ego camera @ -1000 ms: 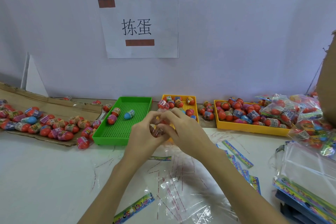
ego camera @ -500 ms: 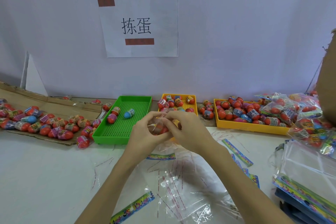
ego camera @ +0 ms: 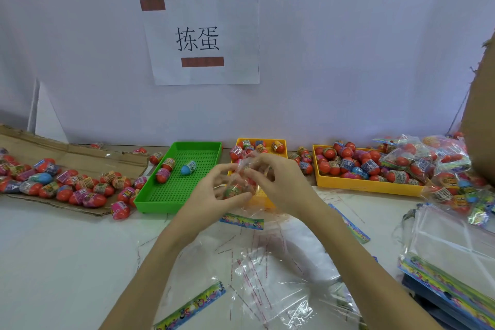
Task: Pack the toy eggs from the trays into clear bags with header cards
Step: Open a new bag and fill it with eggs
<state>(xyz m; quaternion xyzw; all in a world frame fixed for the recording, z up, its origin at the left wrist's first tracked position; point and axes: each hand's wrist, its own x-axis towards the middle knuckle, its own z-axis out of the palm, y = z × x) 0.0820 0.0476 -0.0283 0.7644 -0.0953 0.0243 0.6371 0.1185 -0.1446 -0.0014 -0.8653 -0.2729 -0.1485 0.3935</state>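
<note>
Green tray (ego camera: pixel 179 197), yellow trays (ego camera: pixel 367 185), mostly red eggs (ego camera: pixel 329 153)

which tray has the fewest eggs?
The green tray: just three eggs at its far end. Both yellow trays hold far more.

A packing station in a small workshop or factory, set against a plain white wall. Straight beyond the two hands (ego camera: pixel 214 195) (ego camera: pixel 278 185) holding a clear bag (ego camera: pixel 247 169), a printed paper sign (ego camera: pixel 202 39) with two Chinese characters marks the bench. Sorting trays, green (ego camera: pixel 160 198) and yellow (ego camera: pixel 369 185), sit just past the grip; loose toy eggs on flattened cardboard (ego camera: pixel 80 155) lie far to its left, filled bags (ego camera: pixel 428 161) and stacked empty bags (ego camera: pixel 455 244) to its right
</note>
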